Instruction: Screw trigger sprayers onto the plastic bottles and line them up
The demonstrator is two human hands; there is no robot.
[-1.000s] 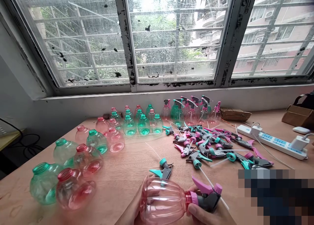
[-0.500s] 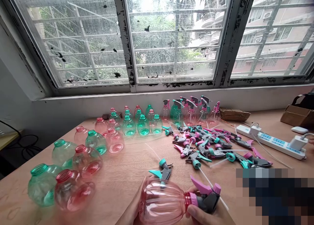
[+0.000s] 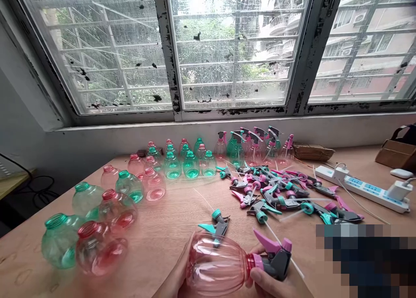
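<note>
A clear pink bottle (image 3: 216, 265) lies sideways in front of me, its base to the left. My left hand (image 3: 177, 270) wraps round the base end; most of its fingers are behind the plastic. On the neck sits a trigger spray head (image 3: 277, 261) with a pink collar, pink trigger and dark grey body. My right hand (image 3: 271, 285) is closed around it at the collar, thumb in front and fingers partly hidden behind. Just beyond the bottle, a loose green-and-grey spray head (image 3: 220, 224) rests on the table.
Several open pink and green bottles (image 3: 100, 250) stand at the left and back. A pile of loose spray heads (image 3: 276, 187) covers the right middle. Bottles with spray heads (image 3: 255, 148) line the wall, near a power strip (image 3: 364, 187) and a cardboard box (image 3: 398, 148).
The view has shifted slightly. Both hands keep their hold on the bottle and spray head, with only a very small movement; nothing was let go.
</note>
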